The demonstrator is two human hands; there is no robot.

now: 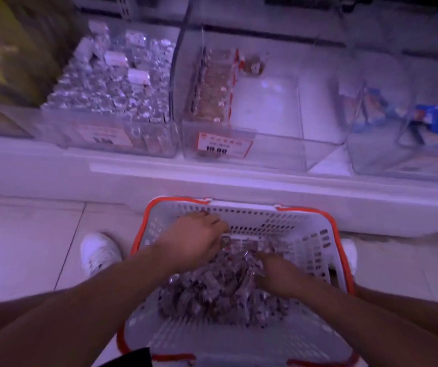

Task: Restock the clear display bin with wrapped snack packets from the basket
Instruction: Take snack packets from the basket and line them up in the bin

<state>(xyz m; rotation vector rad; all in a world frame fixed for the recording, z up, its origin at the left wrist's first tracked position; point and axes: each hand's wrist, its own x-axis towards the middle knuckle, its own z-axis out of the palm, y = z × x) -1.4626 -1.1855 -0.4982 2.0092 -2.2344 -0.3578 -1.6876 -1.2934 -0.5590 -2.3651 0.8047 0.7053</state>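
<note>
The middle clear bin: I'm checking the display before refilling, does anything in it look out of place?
Mostly tidy: one row of packets lines the middle clear bin's left wall. One lone round packet lies apart at the back, away from the row. No spill or damage visible.

The scene is dimly lit and washed in a violet cast — motion blur is smeared across everything, glare is caught on the clear bins (265,144), and edges are bowed by wide-angle distortion.

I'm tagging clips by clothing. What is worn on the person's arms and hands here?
Nothing shows: the left hand and right hand are bare, without gloves. Both forearms are uncovered to the frame's edge, with no sleeves, watch or rings visible in this blurry view.
</note>
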